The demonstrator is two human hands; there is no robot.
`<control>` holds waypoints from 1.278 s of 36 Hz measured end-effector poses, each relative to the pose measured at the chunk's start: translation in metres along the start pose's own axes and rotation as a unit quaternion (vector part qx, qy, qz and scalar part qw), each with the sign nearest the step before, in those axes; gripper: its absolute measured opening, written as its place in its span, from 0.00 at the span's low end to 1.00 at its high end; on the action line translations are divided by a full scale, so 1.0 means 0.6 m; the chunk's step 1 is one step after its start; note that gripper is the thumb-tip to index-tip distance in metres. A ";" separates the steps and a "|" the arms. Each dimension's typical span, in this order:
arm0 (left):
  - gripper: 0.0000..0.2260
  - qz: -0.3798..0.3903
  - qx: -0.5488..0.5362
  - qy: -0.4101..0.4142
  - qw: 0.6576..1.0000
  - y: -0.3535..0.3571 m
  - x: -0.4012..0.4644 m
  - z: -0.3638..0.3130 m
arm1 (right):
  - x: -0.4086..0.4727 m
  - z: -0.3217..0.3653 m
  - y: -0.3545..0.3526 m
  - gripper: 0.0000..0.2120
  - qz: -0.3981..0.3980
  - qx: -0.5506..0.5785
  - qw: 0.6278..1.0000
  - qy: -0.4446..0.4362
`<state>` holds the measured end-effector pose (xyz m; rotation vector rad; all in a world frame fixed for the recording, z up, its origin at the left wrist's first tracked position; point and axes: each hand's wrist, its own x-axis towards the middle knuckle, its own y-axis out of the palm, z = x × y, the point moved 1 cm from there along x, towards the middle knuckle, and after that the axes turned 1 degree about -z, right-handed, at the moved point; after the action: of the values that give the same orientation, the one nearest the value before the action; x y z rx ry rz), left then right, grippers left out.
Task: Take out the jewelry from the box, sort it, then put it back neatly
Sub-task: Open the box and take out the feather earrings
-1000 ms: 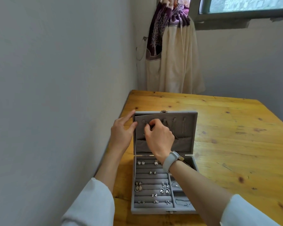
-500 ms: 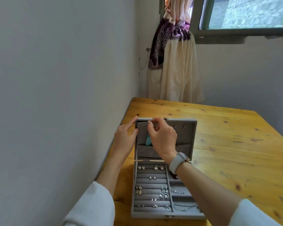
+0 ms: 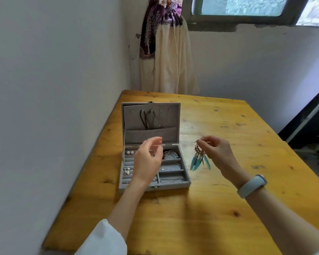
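While the grey jewelry box (image 3: 174,178) sits open on the wooden table (image 3: 219,208) against the wall, the right hand (image 3: 216,155) pinches a feathered earring (image 3: 199,159) between thumb and fingertips, holding it in the air at three o'clock from the box, just beside its right wall. Blue feathers dangle below the metal part. At nine o'clock from the earring, the left hand (image 3: 148,161) hovers over the box's tray with fingers loosely curled, gripping nothing. Dark cords (image 3: 145,119) hang from hooks inside the raised lid (image 3: 171,115), and small earrings (image 3: 129,152) lie in the left rows of the tray. A pale wristband (image 3: 251,185) circles the right wrist.
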<state>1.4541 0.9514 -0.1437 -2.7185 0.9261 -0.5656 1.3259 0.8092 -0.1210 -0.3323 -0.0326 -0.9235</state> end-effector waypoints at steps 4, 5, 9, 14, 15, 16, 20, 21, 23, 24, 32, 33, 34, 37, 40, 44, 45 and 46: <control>0.08 0.124 -0.096 -0.099 0.983 0.072 -0.061 -0.007 | -0.057 -0.032 -0.044 0.07 0.034 0.003 0.997 0.068; 0.08 0.149 -0.121 -0.124 0.974 0.087 -0.074 -0.009 | -0.069 -0.039 -0.051 0.07 0.036 0.000 0.996 0.078; 0.09 0.188 -0.154 -0.170 0.955 0.138 -0.119 -0.015 | -0.111 -0.059 -0.071 0.07 0.032 -0.001 0.994 0.100; 0.05 0.151 -0.181 -0.184 0.954 0.170 -0.142 -0.020 | -0.138 -0.074 -0.088 0.05 0.026 0.003 0.995 0.099; 0.04 0.146 -0.182 -0.183 0.955 0.172 -0.142 -0.020 | -0.140 -0.076 -0.088 0.05 0.025 0.006 0.995 0.100; 0.04 0.144 -0.182 -0.181 0.956 0.174 -0.141 -0.018 | -0.141 -0.077 -0.087 0.04 0.026 0.006 0.994 0.101; 0.04 0.156 -0.152 -0.178 0.959 0.186 -0.135 -0.019 | -0.139 -0.089 -0.098 0.03 0.019 0.022 0.993 0.117; 0.04 0.157 -0.137 -0.176 0.962 0.188 -0.132 -0.018 | -0.137 -0.093 -0.102 0.03 0.014 0.028 0.992 0.122; 0.04 0.153 -0.090 -0.159 0.971 0.188 -0.122 -0.016 | -0.129 -0.100 -0.112 0.03 0.000 0.027 0.992 0.120; 0.03 0.152 -0.061 -0.146 0.976 0.186 -0.117 -0.015 | -0.124 -0.102 -0.118 0.03 -0.007 0.020 0.993 0.115; 0.02 0.326 0.032 -0.090 0.941 0.161 -0.058 -0.039 | -0.071 -0.115 -0.170 0.02 0.173 -0.073 0.974 0.128; 0.02 0.362 0.036 -0.090 0.927 0.159 -0.050 -0.045 | -0.066 -0.114 -0.174 0.02 0.223 -0.068 0.962 0.140; 0.02 0.393 0.044 -0.092 0.914 0.161 -0.040 -0.048 | -0.059 -0.115 -0.176 0.02 0.260 -0.061 0.952 0.150; 0.02 0.448 0.083 -0.101 0.885 0.177 -0.011 -0.045 | -0.037 -0.130 -0.171 0.03 0.298 -0.071 0.938 0.161; 0.02 0.463 0.155 -0.089 0.868 0.203 0.019 -0.024 | -0.014 -0.160 -0.159 0.05 0.279 -0.123 0.939 0.161; 0.03 0.472 0.232 -0.045 0.849 0.234 0.058 0.000 | 0.016 -0.197 -0.153 0.05 0.244 -0.209 0.939 0.124; 0.03 0.472 0.252 -0.027 0.845 0.241 0.069 0.005 | 0.022 -0.201 -0.153 0.06 0.240 -0.220 0.939 0.113; 0.03 0.471 0.274 -0.009 0.838 0.247 0.079 0.010 | 0.028 -0.204 -0.152 0.06 0.239 -0.231 0.938 0.100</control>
<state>1.4112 0.8072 -0.1827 -1.4892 1.6059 -0.4681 1.2502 0.7089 -0.2100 -0.6479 0.4445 -0.4662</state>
